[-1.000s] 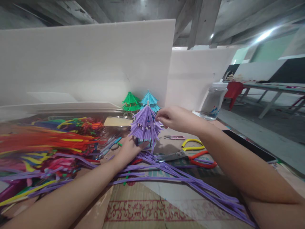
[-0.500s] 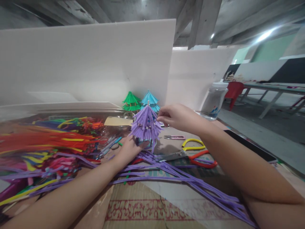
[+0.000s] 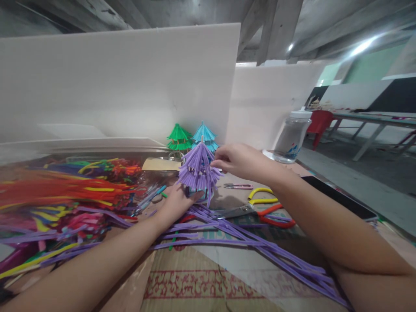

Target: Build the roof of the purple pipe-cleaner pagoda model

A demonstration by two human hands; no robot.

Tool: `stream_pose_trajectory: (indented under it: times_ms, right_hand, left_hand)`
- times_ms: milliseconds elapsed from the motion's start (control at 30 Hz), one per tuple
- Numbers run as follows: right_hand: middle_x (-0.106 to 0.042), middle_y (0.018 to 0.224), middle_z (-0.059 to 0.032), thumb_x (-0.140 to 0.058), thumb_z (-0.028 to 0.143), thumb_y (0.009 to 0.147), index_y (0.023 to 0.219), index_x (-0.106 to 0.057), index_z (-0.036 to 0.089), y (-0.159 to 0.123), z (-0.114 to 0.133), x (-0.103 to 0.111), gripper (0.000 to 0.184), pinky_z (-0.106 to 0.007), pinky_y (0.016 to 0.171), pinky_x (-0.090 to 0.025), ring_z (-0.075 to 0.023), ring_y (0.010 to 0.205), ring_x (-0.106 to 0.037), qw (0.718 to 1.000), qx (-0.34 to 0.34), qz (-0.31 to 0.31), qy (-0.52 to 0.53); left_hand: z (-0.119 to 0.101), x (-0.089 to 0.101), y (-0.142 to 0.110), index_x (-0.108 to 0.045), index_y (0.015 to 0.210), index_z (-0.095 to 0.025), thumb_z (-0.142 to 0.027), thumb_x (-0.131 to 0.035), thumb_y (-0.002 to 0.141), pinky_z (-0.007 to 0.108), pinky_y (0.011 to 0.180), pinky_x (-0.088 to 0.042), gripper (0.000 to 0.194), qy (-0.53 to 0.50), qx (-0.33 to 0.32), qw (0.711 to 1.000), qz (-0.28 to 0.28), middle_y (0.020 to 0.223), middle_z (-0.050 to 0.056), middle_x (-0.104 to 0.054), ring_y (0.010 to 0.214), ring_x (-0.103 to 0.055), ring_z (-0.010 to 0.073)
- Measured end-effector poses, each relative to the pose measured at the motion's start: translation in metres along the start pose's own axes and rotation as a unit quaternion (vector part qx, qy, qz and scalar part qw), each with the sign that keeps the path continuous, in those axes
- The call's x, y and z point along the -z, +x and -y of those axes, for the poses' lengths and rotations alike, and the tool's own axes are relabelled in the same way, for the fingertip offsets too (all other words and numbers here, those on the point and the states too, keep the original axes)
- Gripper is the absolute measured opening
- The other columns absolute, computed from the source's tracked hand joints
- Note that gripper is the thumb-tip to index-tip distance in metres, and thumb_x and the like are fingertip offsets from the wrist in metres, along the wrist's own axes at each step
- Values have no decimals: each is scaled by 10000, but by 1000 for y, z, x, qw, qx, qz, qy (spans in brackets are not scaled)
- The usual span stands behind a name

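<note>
A small two-tiered purple pipe-cleaner pagoda stands upright in front of me. Low at its base, my left hand has fingers and thumb closed around the lower part. On the pagoda's right side, my right hand is pinched, fingertips touching the purple roof strands; what lies between them is hidden. One longer purple strand hangs below the roof's right edge. Loose purple pipe cleaners cross the table just in front. Right of the pagoda lie scissors with one yellow and one red handle, and small pink thread snips.
Behind stand a green pagoda and a light-blue pagoda. Bundles of coloured pipe cleaners cover the left side. A clear water bottle and a black phone are at the right. White boards rise behind.
My right hand has shifted very slightly at the pagoda's roof, its fingers still pinched. My left hand and the pagoda look unchanged.
</note>
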State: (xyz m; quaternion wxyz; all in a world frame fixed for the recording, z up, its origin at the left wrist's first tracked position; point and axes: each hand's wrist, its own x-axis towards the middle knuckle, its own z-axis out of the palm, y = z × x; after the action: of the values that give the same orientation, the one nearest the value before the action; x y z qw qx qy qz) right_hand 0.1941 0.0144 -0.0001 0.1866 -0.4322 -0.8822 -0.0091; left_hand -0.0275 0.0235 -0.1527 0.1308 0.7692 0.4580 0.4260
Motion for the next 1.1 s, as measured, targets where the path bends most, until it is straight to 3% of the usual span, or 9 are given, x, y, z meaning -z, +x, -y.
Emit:
stream_pose_trajectory:
  times_ms: [200, 433, 633, 867, 967, 1100]
  right_hand:
    - [-701, 785, -13, -525, 228, 885, 869, -713, 212, 1, 1, 0, 190, -254, 579, -277, -109, 643, -533, 1000, -4, 2, 11]
    - [-677, 719, -17, -549, 345, 900, 794, -690, 194, 0, 0, -1, 232, -264, 564, -262, -108, 598, -498, 1000, 2, -22, 5]
    - [-711, 791, -17, -487, 181, 881, 943, -731, 217, 0, 0, -1, 255, -253, 592, -294, -112, 651, -546, 1000, 6, -23, 9]
    - [-664, 695, -10, -545, 372, 918, 794, -705, 199, 1, 3, -3, 267, -264, 552, -249, -101, 587, -471, 1000, 5, -8, 3]
    - [-648, 675, -3, -556, 395, 918, 783, -690, 199, 0, 5, -4, 273, -266, 552, -240, -96, 571, -455, 1000, 2, -9, 3]
    - [-635, 678, -6, -536, 376, 931, 746, -646, 186, 0, 6, -5, 286, -272, 550, -227, -94, 567, -441, 1000, -1, -23, -2]
  left_hand:
    - [0, -1, -1, -645, 1177, -192, -425, -641, 860, 413, 1031, -461, 394, -13, -2, 1000, 2, 1171, 74, -699, 1140, -620, 265]
    - [-1, 0, 0, -640, 1180, -182, -407, -638, 861, 417, 1036, -454, 390, -18, -4, 1000, 3, 1197, 88, -690, 1173, -604, 268]
    - [-2, 0, 0, -646, 1165, -181, -409, -650, 848, 413, 1033, -462, 391, -4, -5, 1000, -2, 1161, 82, -701, 1142, -617, 268]
    - [-5, 1, 0, -644, 1183, -179, -435, -623, 866, 433, 1046, -451, 409, 16, -16, 1000, -2, 1085, 86, -711, 1074, -640, 269]
    - [-6, 2, 1, -637, 1206, -183, -462, -599, 882, 462, 1067, -427, 430, 37, -37, 999, 4, 1038, 90, -710, 997, -656, 267]
    - [-6, 3, 1, -580, 1293, -190, -464, -601, 883, 471, 1091, -404, 493, 40, -61, 997, 0, 1106, 109, -691, 1064, -639, 279]
